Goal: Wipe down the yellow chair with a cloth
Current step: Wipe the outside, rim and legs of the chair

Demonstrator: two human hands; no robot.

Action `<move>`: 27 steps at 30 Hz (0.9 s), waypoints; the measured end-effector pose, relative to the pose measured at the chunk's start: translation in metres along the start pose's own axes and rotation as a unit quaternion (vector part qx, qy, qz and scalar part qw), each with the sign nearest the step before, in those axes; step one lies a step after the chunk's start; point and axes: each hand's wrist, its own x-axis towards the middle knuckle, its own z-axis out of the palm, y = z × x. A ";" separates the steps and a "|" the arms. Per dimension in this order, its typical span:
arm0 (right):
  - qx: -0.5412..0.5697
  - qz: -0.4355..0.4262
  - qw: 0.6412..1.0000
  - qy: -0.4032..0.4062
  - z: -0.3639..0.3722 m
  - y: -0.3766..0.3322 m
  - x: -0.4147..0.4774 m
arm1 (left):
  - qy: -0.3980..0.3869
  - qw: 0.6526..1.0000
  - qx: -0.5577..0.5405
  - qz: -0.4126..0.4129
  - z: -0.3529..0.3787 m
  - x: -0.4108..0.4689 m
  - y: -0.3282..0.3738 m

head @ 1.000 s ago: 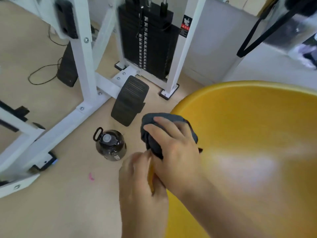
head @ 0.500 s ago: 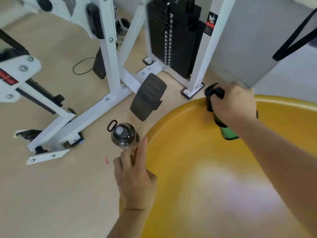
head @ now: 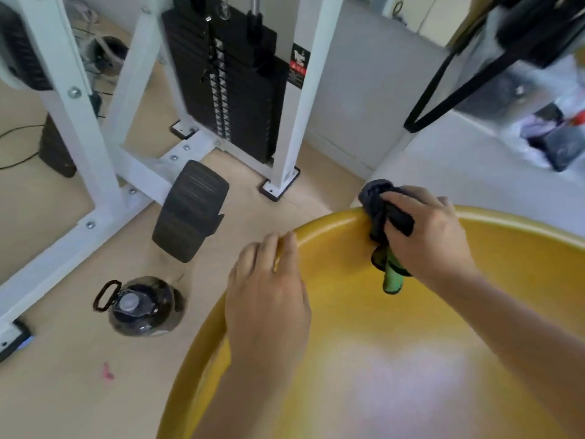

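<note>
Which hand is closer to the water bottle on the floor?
Left. The left hand grips the yellow chair's rim just right of the water bottle; the right hand holds the cloth farther along the rim.

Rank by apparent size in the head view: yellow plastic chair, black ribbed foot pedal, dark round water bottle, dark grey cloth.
1. yellow plastic chair
2. black ribbed foot pedal
3. dark round water bottle, close behind
4. dark grey cloth, partly under the right hand
</note>
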 end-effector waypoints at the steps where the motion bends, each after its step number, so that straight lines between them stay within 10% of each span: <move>1: 0.015 0.086 0.996 0.027 0.006 -0.007 -0.002 | -0.002 1.000 0.002 -0.008 0.001 0.002 0.000; 3: 0.047 0.178 0.982 0.039 0.025 -0.043 -0.013 | 0.004 1.000 0.002 -0.007 0.000 0.006 0.001; 11: 0.017 -0.096 0.992 -0.077 0.016 -0.059 -0.015 | -0.011 1.000 0.019 0.022 -0.004 0.020 0.030; 27: -0.087 0.068 0.993 -0.047 -0.056 0.137 0.013 | -0.124 0.974 0.121 0.143 0.073 0.051 0.211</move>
